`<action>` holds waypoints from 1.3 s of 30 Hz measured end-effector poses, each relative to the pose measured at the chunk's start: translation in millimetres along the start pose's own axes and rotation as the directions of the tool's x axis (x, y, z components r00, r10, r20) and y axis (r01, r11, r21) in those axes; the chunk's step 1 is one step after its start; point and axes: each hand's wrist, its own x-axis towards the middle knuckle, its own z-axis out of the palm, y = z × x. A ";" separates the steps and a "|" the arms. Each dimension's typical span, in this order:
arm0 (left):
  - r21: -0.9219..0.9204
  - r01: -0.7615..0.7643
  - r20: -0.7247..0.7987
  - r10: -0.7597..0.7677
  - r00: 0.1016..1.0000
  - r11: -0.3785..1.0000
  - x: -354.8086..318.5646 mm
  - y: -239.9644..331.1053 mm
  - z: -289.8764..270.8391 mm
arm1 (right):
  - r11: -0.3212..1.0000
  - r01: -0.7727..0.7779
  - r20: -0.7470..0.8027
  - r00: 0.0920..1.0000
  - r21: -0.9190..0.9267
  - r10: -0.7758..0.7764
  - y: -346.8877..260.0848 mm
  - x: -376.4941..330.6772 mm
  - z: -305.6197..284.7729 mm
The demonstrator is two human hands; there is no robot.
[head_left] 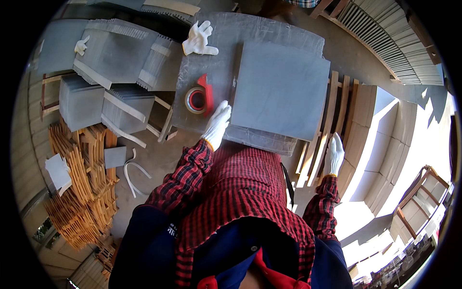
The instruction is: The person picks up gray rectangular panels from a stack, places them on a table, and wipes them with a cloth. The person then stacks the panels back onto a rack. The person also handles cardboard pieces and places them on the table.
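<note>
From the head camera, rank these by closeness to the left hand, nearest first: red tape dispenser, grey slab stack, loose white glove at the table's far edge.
Measured from the left hand:
1. Grey slab stack: the fingertips are at its near left corner, to the hand's right.
2. Red tape dispenser: just beyond the hand, slightly left.
3. Loose white glove: far edge of the table, well beyond the dispenser.

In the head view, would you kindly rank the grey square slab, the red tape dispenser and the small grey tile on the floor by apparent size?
1. Grey square slab, by far the largest.
2. Red tape dispenser.
3. Small grey tile on the floor, close to the dispenser in apparent size; it lies farther away, so this order is unsure.
</note>
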 end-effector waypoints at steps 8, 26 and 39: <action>-0.074 0.064 0.064 -0.059 0.996 0.995 34.8 -33.5 -13.4 | 0.905 -0.298 0.325 0.925 0.303 0.196 6.7 -27.4 65.3; 0.726 -0.201 -0.028 0.320 0.947 0.657 27.5 -51.4 -17.5 | 0.989 -0.094 0.305 0.951 0.114 0.056 32.1 -11.1 74.2; 0.485 -0.284 -0.059 0.355 0.933 0.827 3.5 -69.7 -20.4 | 0.979 0.195 0.110 0.974 0.054 -0.200 0.1 98.0 70.0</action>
